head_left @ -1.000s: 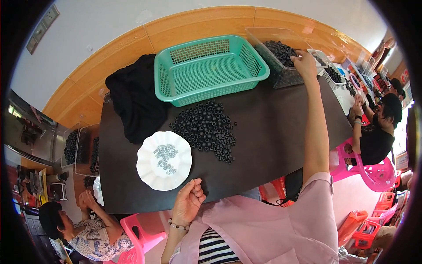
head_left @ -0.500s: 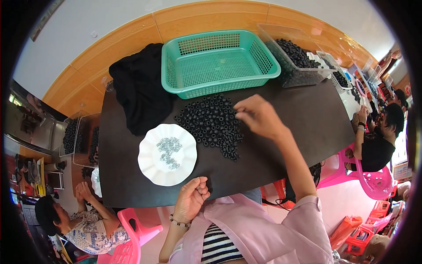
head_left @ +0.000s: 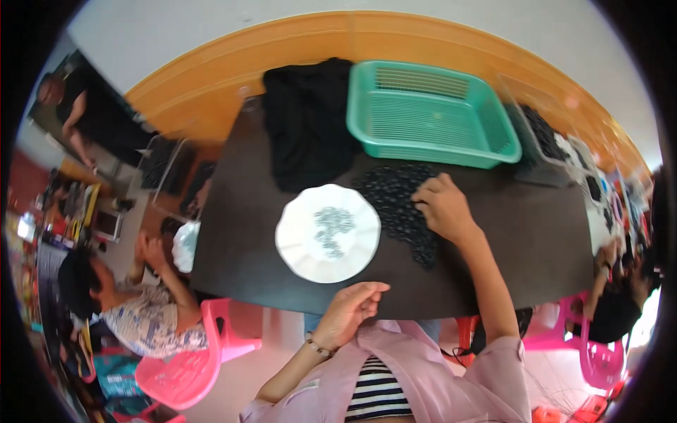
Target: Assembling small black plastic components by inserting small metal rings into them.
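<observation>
A heap of small black ring-shaped pieces (head_left: pixel 395 190) lies on the dark table, smeared by motion. My right hand (head_left: pixel 446 209) reaches over the heap's right side with fingers bent and their tips at the pieces; anything between them is too blurred to make out. Left of the heap stands a white scalloped plate (head_left: pixel 295 243) bearing many tiny pale grey bits (head_left: pixel 331 229). My left hand (head_left: pixel 348 310) is at the table's near edge, just below the plate, its fingers curled and thumb pressed to the forefinger. What it pinches, if anything, cannot be seen.
Behind the heap sit a green plastic basket (head_left: pixel 434 151) and a black cloth (head_left: pixel 307 127). A clear bin (head_left: pixel 543 173) of black pieces stands at the back right. One person (head_left: pixel 151 317) sits at left, another (head_left: pixel 617 303) at right; a third (head_left: pixel 106 116) stands far left.
The whole view has swung left, so the table appears further right, and a standing person has come into sight. My right hand has moved inward over the heap. My left hand keeps its pinch.
</observation>
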Tool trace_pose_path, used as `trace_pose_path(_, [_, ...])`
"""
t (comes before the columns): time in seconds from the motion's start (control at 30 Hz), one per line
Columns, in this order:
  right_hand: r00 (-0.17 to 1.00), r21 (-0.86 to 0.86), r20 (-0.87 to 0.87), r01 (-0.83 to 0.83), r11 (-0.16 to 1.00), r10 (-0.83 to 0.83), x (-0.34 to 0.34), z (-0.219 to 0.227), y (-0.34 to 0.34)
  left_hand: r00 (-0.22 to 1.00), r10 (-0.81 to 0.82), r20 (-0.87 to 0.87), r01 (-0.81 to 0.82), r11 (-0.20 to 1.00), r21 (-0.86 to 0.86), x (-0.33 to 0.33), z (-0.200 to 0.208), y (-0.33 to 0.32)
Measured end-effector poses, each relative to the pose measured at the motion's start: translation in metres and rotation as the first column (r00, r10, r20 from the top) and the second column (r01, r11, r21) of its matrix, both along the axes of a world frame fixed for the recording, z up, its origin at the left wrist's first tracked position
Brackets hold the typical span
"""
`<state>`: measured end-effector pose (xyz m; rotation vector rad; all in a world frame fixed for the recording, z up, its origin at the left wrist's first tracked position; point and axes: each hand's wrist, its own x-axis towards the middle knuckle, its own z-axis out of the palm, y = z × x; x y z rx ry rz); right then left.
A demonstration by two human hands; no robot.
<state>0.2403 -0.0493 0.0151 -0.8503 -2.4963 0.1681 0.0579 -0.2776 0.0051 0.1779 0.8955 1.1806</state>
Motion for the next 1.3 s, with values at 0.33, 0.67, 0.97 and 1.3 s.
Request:
trace_pose_path(0.33, [0.988,-0.1,-0.149,0.027,0.995,-0.042,-0.01,0.028,-0.022,0.939,-0.087,-0.332,0.151,0.973,0.174,0.002,0.016,0.009])
trace_pose_path(0.67, [0.859,-0.214,-0.327,-0.473,0.855,0.393,-0.022,0.065,-0.115,0.955,-0.131,-0.267,0.178,0.971,0.162,-0.007,0.027,0.003])
trace_pose_path(0.97, [0.86,-0.21,-0.449,-0.367,0.906,0.244,-0.015,0.031,-0.15,0.991,-0.131,0.012,0.129,0.986,0.108,-0.006,0.012,-0.017])
trace_pose_path(1.3, [0.924,-0.355,-0.266,0.172,0.919,-0.275,0.039,0.023,-0.097,0.997,-0.03,0.074,0.026,0.998,0.064,-0.009,0.011,-0.016])
